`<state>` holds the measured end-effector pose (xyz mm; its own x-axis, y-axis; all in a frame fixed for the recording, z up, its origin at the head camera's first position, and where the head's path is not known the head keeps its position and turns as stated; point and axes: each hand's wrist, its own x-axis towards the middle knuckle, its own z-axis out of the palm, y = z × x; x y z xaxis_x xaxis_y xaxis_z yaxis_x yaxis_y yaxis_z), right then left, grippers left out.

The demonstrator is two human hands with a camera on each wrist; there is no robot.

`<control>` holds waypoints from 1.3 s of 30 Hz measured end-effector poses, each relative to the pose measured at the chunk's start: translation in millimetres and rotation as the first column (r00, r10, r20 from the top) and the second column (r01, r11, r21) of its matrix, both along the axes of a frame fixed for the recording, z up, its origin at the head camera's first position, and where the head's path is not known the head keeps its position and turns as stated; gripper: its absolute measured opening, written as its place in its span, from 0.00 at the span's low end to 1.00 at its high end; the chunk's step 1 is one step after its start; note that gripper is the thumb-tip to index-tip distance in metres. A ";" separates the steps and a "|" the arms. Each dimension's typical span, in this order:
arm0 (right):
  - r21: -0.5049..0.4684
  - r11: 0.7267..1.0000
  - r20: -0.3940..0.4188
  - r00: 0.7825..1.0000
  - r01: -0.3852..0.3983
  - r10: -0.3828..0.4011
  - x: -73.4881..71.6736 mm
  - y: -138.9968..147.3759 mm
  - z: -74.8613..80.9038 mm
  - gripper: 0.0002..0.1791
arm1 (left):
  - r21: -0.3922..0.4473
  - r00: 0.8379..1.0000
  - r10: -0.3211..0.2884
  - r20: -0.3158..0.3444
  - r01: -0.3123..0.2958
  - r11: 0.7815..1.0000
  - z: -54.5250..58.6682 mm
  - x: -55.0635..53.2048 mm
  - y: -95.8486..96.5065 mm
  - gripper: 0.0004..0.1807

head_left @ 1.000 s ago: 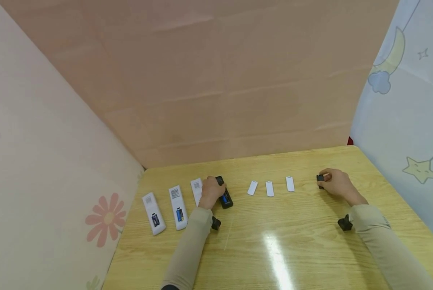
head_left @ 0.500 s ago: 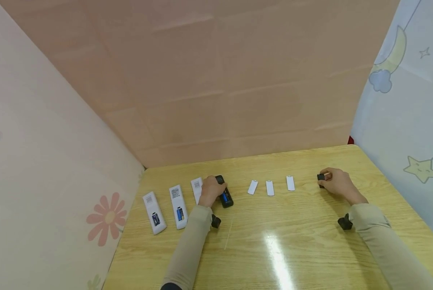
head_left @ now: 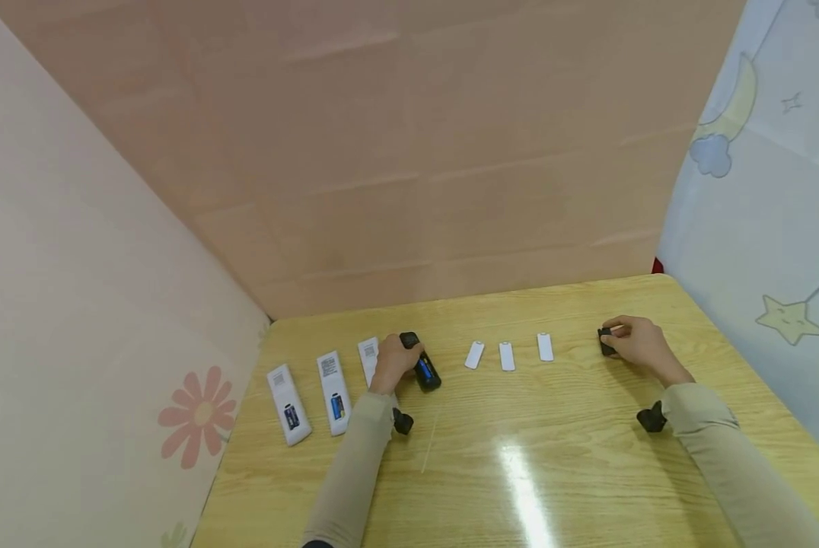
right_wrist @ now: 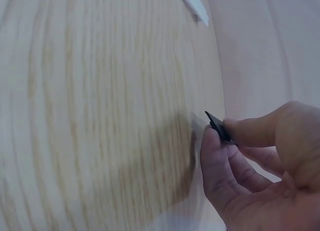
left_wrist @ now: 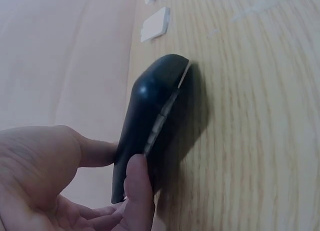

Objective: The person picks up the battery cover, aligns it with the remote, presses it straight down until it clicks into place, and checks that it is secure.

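The black remote is at the fingers of the left hand, which grips it by its far end, thumb on one side and fingers on the other; that hold presumably leaves the open battery bay with its blue cell uncovered. Well off at its three o'clock, the right hand pinches a small black plate between thumb and fingers (probably a battery cover, judging by the colour), perhaps by its edges for control. Between the hands, also toward three o'clock, lie three white covers. Toward eight to nine o'clock, three white remotes lie side by side on the table, apparently lined up for easy reach. Their far ends carry printed labels, too small to read; no brand is legible.
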<state>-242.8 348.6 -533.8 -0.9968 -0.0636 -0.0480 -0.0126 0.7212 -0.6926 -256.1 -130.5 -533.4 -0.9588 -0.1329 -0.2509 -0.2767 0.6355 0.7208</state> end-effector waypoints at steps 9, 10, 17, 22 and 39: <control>-0.103 0.995 0.039 0.999 -0.014 0.018 5.8 -0.6 -0.6 0.27 | 0.041 1.000 -0.009 -0.015 0.009 0.999 -8.8 1.6 -4.9 0.30; -0.128 0.992 0.043 0.999 -0.013 0.019 6.5 -0.9 -0.4 0.27 | 0.043 1.000 -0.001 -0.021 0.002 0.999 -9.6 1.4 -5.1 0.31; -0.159 0.987 -0.001 1.000 -0.017 0.017 9.2 -2.1 3.5 0.24 | 0.079 0.998 0.026 -0.049 -0.022 0.997 -11.6 4.4 -7.2 0.17; -0.180 0.984 0.001 1.000 -0.014 0.014 10.6 -5.7 8.0 0.25 | 0.182 0.998 0.047 -0.035 -0.040 0.982 -10.1 10.0 -7.3 0.29; -0.349 0.937 0.060 0.998 0.017 0.004 1.2 -24.3 21.4 0.27 | 0.451 1.000 -0.006 0.000 0.006 0.892 -2.0 6.1 -12.3 0.33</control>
<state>-241.6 324.3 -512.4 -0.9933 -0.0804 -0.0830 0.0401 0.4336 -0.9002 -250.0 -142.8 -535.4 -0.9587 0.0008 -0.2843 -0.2755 0.2438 0.9299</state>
